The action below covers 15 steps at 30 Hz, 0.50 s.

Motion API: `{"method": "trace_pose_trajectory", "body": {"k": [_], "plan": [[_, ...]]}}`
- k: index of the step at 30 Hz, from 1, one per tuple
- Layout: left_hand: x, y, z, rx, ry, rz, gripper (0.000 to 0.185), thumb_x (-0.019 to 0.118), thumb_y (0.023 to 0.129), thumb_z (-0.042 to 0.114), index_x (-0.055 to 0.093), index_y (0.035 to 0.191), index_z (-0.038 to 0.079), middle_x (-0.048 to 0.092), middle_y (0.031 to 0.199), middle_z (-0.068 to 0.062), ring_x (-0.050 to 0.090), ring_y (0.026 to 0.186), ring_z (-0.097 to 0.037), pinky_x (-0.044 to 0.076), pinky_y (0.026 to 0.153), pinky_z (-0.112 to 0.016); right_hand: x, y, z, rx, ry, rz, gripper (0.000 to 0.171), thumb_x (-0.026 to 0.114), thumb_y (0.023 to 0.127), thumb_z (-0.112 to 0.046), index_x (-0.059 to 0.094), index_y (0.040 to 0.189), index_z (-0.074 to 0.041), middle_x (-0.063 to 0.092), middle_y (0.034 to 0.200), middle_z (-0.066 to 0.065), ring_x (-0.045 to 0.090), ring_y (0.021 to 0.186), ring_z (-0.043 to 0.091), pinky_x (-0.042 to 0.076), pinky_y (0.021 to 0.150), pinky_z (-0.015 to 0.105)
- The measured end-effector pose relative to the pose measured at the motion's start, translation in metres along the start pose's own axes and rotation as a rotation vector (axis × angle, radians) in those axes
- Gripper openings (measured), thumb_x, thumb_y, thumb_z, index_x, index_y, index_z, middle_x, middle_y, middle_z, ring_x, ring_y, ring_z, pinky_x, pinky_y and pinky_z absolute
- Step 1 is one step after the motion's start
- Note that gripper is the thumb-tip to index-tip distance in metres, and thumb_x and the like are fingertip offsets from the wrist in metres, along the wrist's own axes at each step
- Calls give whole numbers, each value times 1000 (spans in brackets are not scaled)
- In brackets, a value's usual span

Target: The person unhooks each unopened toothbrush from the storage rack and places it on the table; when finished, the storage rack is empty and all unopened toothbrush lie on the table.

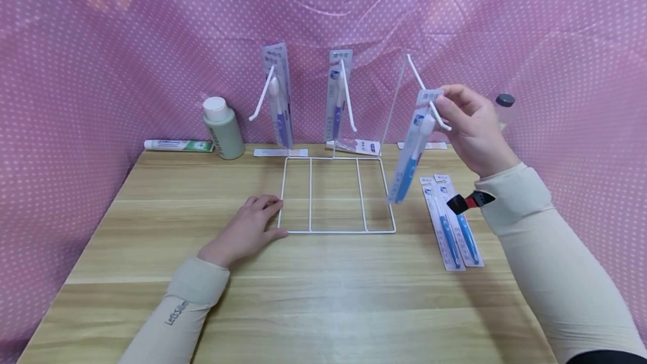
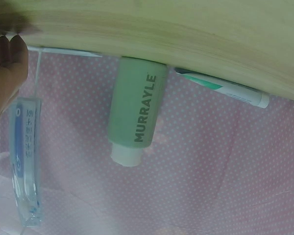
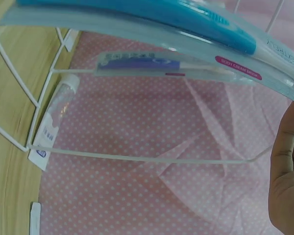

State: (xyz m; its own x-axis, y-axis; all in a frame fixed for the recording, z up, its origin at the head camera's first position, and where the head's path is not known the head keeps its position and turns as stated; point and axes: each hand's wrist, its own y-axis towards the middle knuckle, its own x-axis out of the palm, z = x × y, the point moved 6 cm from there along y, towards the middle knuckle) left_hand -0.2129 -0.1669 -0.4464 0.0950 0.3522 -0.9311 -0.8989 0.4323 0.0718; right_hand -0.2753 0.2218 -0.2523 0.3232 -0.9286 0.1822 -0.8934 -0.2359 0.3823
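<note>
My right hand (image 1: 472, 128) pinches the top of a packaged blue toothbrush (image 1: 411, 153) at the right-hand hook (image 1: 417, 72) of a white wire rack (image 1: 336, 232). The hook's bent tip shows in front of the card, and the pack hangs tilted. In the right wrist view, the pack crosses the top, above my fingers (image 3: 286, 142). My left hand (image 1: 247, 229) rests at the front left corner of the rack's base, fingers by the side wire, thumb by the front wire. Purple toothbrush packs (image 1: 279, 100) hang on the left hook; another purple pack (image 1: 336, 100) hangs on the middle one.
Two more blue toothbrush packs (image 1: 447, 235) lie on the table at the right. Along the back stand a green bottle (image 1: 224, 133) and, beside it, a lying toothpaste tube (image 1: 179, 145). A dark-capped clear bottle (image 1: 505, 103) is partly behind my right hand. Pink dotted cloth (image 1: 151, 44) surrounds the table.
</note>
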Motion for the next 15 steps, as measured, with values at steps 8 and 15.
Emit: {"method": "trace_pose_trajectory", "body": {"k": [8,15], "plan": [[-1,-1,1,-12,-3,-8,78,79,95,44,54,152,-2,53,156,-19,48,141,-43,41,121,-58,7,-26,-15,-64,-94,2,17,56,106,5,71,114,0,74,101,6,72,91,16,63,79,26],[-2,-1,2,-10,1,-12,79,79,95,44,53,153,-2,52,156,-18,48,141,-42,41,122,-58,14,-43,-24,-91,-79,-48,19,54,106,9,69,116,4,74,104,8,70,90,15,62,81,25]]}}
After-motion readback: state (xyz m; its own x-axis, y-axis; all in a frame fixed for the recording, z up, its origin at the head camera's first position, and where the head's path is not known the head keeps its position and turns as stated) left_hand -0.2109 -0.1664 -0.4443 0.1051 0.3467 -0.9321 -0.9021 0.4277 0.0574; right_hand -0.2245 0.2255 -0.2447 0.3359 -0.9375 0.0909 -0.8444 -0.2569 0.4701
